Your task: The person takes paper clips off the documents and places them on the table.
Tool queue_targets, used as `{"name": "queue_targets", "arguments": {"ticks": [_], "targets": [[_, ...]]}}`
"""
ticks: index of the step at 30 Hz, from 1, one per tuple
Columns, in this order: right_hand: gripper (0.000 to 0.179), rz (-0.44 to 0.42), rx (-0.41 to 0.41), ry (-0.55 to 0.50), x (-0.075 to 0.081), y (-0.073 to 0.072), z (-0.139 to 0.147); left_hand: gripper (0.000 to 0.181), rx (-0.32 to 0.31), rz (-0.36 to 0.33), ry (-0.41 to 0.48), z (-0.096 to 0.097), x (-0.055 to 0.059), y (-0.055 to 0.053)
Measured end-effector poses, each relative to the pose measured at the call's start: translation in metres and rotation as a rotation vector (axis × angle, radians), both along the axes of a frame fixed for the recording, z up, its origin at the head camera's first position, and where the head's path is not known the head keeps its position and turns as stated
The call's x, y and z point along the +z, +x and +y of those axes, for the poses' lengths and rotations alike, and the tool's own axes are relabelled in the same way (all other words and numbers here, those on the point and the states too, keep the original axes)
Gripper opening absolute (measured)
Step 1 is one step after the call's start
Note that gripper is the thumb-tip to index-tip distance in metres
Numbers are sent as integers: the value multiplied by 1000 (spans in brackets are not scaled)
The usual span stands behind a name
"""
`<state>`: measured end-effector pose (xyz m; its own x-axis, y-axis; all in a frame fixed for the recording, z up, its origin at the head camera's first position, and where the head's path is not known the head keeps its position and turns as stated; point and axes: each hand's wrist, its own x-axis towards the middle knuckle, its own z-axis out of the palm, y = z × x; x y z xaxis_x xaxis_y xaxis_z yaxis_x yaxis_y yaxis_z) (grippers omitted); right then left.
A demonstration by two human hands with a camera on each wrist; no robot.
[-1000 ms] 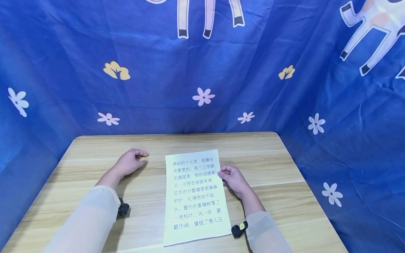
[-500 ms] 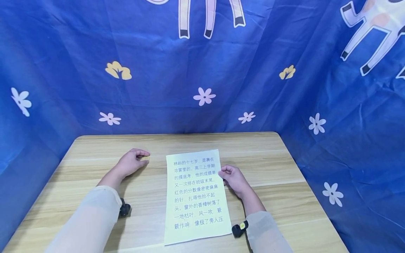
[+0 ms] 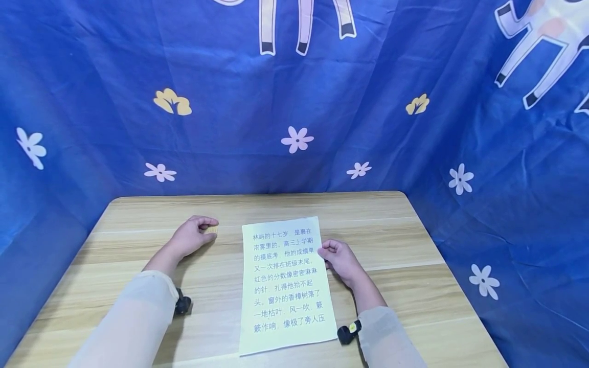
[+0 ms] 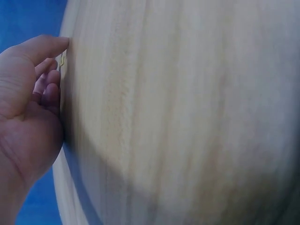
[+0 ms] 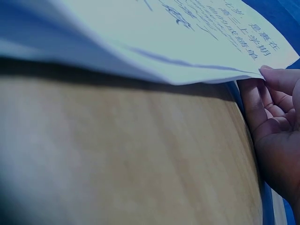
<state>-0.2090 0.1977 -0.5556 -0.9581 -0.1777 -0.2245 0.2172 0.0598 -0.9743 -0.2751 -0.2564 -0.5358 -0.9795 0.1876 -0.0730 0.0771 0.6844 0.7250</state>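
A pale yellow sheet of paper [image 3: 285,286] printed with lines of Chinese characters lies at the middle of the wooden table. My right hand [image 3: 340,260] pinches its right edge between thumb and fingers; in the right wrist view that edge of the paper [image 5: 211,51] is lifted off the tabletop. To the left of the sheet, my left hand [image 3: 190,237] holds a small flat yellowish piece [image 3: 211,230] with fine lines on it, between thumb and fingers. Only a sliver of this piece [image 4: 62,61] shows in the left wrist view, so its kind is unclear.
The table [image 3: 382,220] has light wood grain and rounded back corners. A blue curtain [image 3: 239,128] with flowers and animal legs hangs behind it and along both sides. Black wrist cameras [image 3: 347,333] sit on both forearms.
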Motion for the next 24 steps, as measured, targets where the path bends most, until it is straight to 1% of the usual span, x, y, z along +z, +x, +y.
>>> {"name": "queue_targets", "arguments": {"ticks": [2, 4, 5, 7, 9, 11, 13, 16, 19, 21, 23, 24], "targets": [[11, 4, -6, 3, 1, 0, 0, 45, 11, -9, 11, 0, 0, -1], [11, 7, -12, 10, 1, 1, 0, 46, 43, -25, 34, -1, 0, -1], [11, 10, -13, 14, 1, 1, -1, 46, 68, -42, 63, -2, 0, -1], [11, 9, -15, 23, 1, 1, -1, 47, 130, -68, 129, -3, 1, 0], [11, 11, -15, 29, 0, 1, -1, 46, 206, -81, 208, -4, 2, 2], [11, 12, -15, 32, 0, 1, -1, 45, 290, -69, 282, -3, 4, 3], [10, 10, -17, 31, 0, 1, 0, 40, 379, -38, 316, -2, 8, 4], [9, 9, -23, 28, 1, 1, 0, 28, 515, 5, 356, 4, 18, 7], [8, 4, -36, 30, 1, 2, 0, 24, 609, 42, 375, 8, 32, 11], [9, 8, -37, 45, 1, 1, -2, 26, 635, 66, 377, 11, 43, 16], [10, 12, -39, 67, 1, -1, -5, 27, 641, 84, 374, 12, 52, 22], [11, 14, -39, 79, 1, -1, -7, 27, 635, 87, 372, 12, 56, 26]]}}
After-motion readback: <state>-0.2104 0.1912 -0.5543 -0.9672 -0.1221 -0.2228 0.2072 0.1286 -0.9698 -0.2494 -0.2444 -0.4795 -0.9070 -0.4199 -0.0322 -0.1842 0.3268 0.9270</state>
